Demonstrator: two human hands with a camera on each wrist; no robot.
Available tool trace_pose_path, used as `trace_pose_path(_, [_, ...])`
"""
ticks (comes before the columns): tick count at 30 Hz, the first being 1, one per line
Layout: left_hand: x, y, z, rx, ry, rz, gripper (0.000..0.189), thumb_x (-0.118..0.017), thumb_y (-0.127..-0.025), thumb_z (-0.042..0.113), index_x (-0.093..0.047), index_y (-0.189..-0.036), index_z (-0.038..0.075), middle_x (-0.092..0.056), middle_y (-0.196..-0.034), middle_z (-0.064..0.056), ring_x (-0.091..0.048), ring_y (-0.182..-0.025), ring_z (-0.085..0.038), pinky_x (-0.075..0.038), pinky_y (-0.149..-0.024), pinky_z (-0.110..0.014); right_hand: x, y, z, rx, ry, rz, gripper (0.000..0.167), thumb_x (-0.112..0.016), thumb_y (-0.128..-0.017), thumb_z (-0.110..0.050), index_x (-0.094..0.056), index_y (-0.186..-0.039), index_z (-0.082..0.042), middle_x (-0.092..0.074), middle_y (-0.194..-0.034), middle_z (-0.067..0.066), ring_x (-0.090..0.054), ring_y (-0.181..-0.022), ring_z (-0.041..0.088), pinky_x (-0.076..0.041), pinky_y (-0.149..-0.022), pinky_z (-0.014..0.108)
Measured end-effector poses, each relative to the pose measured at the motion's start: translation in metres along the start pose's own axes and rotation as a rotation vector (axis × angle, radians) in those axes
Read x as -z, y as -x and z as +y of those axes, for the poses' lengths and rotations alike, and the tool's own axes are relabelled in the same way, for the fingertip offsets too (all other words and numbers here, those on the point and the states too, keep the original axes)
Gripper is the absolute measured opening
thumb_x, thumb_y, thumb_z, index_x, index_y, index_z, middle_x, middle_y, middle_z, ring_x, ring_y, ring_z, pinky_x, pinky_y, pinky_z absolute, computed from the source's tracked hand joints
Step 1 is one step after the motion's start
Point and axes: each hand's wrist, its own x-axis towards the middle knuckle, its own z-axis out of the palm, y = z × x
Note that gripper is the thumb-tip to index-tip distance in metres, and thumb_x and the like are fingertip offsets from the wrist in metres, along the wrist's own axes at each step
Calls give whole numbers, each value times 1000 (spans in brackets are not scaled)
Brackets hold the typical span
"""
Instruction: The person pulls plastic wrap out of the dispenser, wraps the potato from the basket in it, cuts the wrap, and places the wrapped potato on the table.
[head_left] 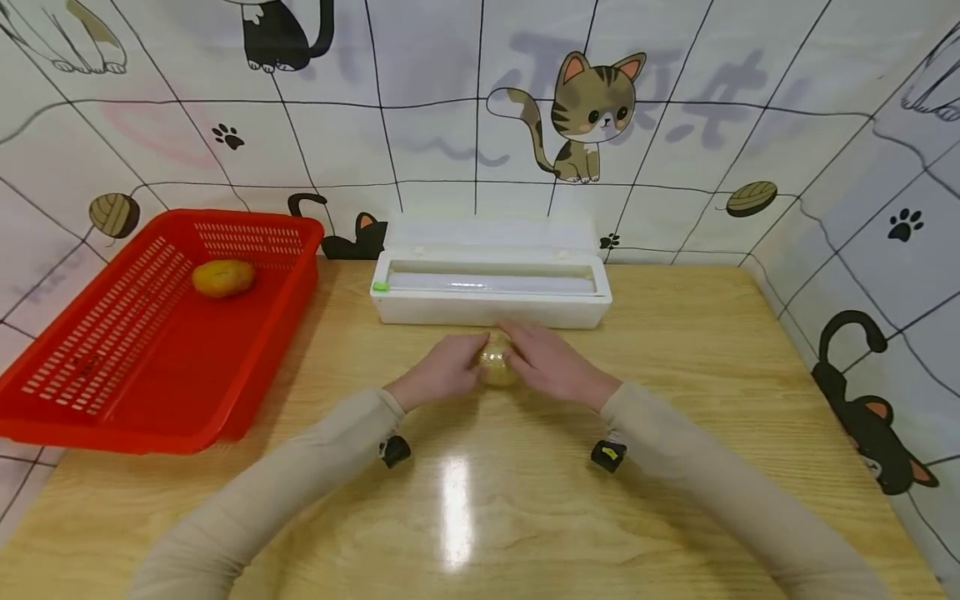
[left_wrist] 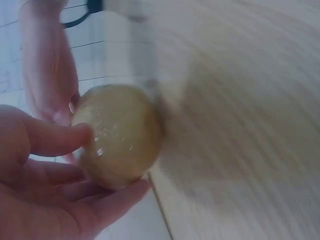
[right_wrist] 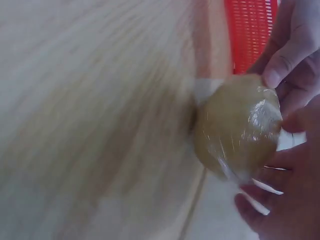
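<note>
Between both hands, low over the table in front of the dispenser, is a potato (head_left: 497, 365) wrapped in shiny, wrinkled cling film. My left hand (head_left: 448, 367) grips its left side, thumb on one face and fingers around the other, as the left wrist view shows. From the other side my right hand (head_left: 553, 360) holds it with thumb and fingers. Film creases gather near the right fingertips in the right wrist view, on the potato's (right_wrist: 225, 132) lower edge. Just behind the hands stands a white cling film dispenser (head_left: 491, 310), lid raised, a film roll (head_left: 491, 283) inside.
On the left a red plastic basket (head_left: 172, 400) with slotted walls holds one unwrapped yellow potato (head_left: 223, 278). The wooden table (head_left: 675, 350) meets a cat-patterned wall covering (head_left: 435, 142) at the back and right.
</note>
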Motion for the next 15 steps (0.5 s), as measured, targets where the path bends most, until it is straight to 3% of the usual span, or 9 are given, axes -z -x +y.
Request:
trace_pose_path(4, [6,-1,-4,154,213,-111,34,-57,-94,5,-52,-125,-7,-63,-98,-17,-58,-83,-22,-50,-73,-33,-6,-1,-6,-34,8,-59,72,-71,-83,-25,-39,-141,3,-49,-132,20,-51,-115,30,-44,-95,42])
trace_pose_path(7, [7,-2,-6,260,364,-132,39,-52,-98,7,-45,-133,-9,-61,-113,-23,-60,-94,-25,-51,-77,-33,-17,-5,-7,-66,-1,-76,73,-81,-74,-30,-45,-129,3,-53,-117,16,-53,-100,24,-49,-83,36])
trace_pose_path(9, [5,-3,-5,259,349,-109,36,-50,-97,6,-48,-130,-10,-60,-117,-24,-60,-98,-27,-51,-81,-34,-22,-9,-5,-86,-25,-58,68,-83,-71,-30,-48,-120,2,-54,-107,11,-53,-91,21,-49,-75,32])
trace_pose_path(12, [0,-4,-4,207,223,-85,35,-60,-89,3,-53,-122,-7,-63,-106,-18,-60,-93,-26,-50,-79,-34,-23,-16,0,-102,-100,-44,58,-84,-69,-23,-51,-111,0,-57,-98,7,-55,-86,19,-49,-73,31])
trace_pose_path(15, [-4,-7,-1,131,120,-102,46,-71,-79,2,-51,-120,-8,-60,-100,-14,-58,-88,-25,-50,-76,-34,-19,-21,3,-138,-136,-64,62,-85,-69,-20,-50,-115,2,-55,-107,13,-56,-94,25,-49,-82,35])
